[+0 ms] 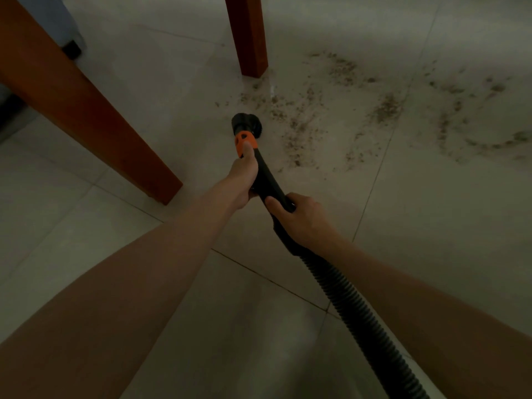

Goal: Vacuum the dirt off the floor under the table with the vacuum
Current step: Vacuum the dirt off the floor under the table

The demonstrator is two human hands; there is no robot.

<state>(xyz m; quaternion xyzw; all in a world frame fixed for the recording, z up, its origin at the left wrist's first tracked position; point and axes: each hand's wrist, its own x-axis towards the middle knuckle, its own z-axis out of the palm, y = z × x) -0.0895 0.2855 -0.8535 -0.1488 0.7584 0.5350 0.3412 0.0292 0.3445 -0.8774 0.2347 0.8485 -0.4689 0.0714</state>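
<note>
We hold the vacuum wand (269, 175) with both hands: left hand (243, 175) curled round it just behind the orange collar (245, 142), thumb on the collar, right hand (299, 216) wrapped round its rear end where the ribbed hose (354, 306) joins. The round brush nozzle (247, 123) sits at the left edge of the dirt (299, 131), which spreads rightward from the far table leg (247, 33), so the wand's long axis points just left of it. Pale tiled floor (144, 254), dim room, near table leg (86, 110) close on our left; we judge the next sweep goes right.
</note>
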